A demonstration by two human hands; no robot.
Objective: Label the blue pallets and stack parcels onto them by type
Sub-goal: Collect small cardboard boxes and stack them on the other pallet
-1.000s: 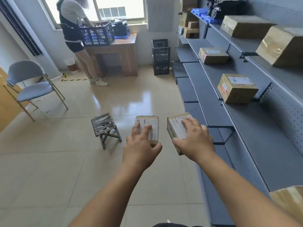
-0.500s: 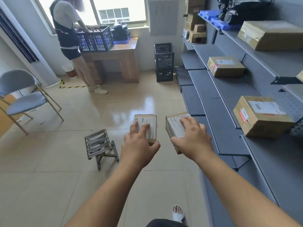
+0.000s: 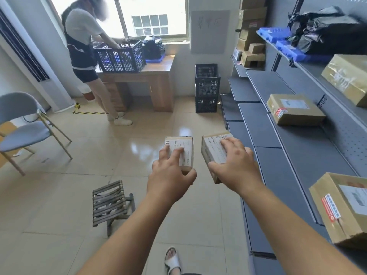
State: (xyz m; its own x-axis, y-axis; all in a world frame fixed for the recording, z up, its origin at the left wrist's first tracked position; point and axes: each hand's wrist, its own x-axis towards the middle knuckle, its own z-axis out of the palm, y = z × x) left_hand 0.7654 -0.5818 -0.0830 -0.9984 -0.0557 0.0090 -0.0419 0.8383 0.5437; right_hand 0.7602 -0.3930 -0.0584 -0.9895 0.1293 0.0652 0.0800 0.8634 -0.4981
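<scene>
My left hand [image 3: 170,176] grips a small cardboard parcel [image 3: 183,143] with a white label, held flat above the floor. My right hand [image 3: 237,169] grips a second small labelled parcel [image 3: 211,147], tilted a little to the left. The two parcels are side by side, slightly apart. Blue pallets [image 3: 278,33] lie on the top grey shelf at the far right, with black bags [image 3: 325,28] on them. Larger cardboard boxes [image 3: 294,110] rest on the grey shelves to my right.
A low slatted stool [image 3: 109,203] stands on the tiled floor to my lower left. A grey chair [image 3: 21,126] is at the left. Another person [image 3: 85,48] handles a dark crate [image 3: 121,56] on a wooden table. Stacked black crates [image 3: 206,88] stand by the shelves.
I have walked forward along the shelves with both parcels; the stool and the shelf boxes have slid nearer and lower in view. Both grips are unchanged.
</scene>
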